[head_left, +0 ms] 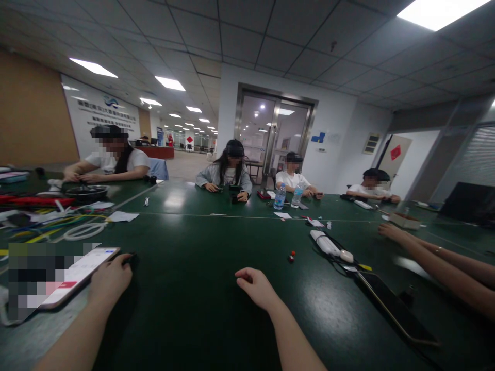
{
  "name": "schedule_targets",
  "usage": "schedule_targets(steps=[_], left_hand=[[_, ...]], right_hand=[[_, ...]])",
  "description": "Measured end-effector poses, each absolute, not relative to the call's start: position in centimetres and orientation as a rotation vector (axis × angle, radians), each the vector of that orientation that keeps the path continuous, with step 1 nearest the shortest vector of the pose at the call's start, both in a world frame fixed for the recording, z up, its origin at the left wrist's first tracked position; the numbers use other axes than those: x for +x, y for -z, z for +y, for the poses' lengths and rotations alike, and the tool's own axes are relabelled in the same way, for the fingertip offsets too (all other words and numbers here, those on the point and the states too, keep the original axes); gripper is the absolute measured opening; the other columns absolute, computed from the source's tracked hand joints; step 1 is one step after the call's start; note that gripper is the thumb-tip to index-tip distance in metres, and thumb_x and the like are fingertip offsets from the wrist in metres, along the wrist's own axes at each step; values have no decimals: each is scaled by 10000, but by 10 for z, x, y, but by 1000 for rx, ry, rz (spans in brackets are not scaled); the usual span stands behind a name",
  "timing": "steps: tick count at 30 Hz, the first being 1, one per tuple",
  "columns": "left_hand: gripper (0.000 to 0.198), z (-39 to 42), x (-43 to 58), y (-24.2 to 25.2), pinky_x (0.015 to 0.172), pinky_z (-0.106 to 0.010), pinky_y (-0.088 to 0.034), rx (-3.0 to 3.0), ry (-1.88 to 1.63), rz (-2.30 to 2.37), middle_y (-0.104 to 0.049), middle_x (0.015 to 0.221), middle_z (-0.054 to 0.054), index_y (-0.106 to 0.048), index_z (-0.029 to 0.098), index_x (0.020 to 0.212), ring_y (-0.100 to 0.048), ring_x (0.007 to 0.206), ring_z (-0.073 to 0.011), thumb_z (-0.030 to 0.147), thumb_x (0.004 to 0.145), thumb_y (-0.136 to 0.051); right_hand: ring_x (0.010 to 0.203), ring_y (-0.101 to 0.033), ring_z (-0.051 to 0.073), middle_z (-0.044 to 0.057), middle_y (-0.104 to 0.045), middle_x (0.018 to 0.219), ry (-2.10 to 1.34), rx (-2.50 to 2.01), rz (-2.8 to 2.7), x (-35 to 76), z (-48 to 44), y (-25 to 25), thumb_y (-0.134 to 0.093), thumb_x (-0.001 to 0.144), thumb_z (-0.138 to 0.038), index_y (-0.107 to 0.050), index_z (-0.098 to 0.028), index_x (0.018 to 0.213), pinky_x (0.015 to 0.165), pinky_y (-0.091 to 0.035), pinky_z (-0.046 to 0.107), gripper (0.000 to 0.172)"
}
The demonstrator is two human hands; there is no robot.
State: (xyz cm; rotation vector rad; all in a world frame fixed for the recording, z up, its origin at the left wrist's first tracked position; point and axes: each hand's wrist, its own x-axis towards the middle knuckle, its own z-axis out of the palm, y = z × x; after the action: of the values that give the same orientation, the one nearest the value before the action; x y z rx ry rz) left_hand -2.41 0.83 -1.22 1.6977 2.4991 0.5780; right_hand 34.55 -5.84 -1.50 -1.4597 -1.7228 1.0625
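Left hand has a small dark piece at its fingertips, looks pinched, too small and blurred to identify. It's just above the green surface — right by the edge of the lit phone, which the hand partly overlaps. Right hand is near mid-surface, fingers loosely curled, thumb close to index; can't tell if anything's in it. Small red-topped item sits beyond it, to the right. Further right: white power strip, then dark phone lying flat. White cable coil far left. Two bottles stand upright toward the far side — co-workers seated behind.
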Motion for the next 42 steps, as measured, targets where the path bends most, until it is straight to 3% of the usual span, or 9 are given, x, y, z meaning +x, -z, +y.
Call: schedule_targets(steps=[35, 42], left_hand=[[447, 9, -26, 13, 833, -394, -426, 1666, -585, 2499, -517, 1159, -166, -487, 156, 1184, -513, 1041, -316, 293, 797, -311], [464, 10, -26, 15, 848, -398, -413, 1680, -617, 2501, -493, 1197, -176, -431, 141, 1222, -500, 1059, -317, 293, 805, -296]], right_hand=[[929, -537, 164, 8, -578, 1008, -1077, -1486, -1702, 345, -63, 8, -507, 765, -325, -571, -240, 1014, 785, -417, 301, 271], [929, -539, 164, 6, -579, 999, -1062, -1475, -1722, 345, -61, 10, -509, 764, -329, -572, -236, 1014, 779, -413, 291, 275]])
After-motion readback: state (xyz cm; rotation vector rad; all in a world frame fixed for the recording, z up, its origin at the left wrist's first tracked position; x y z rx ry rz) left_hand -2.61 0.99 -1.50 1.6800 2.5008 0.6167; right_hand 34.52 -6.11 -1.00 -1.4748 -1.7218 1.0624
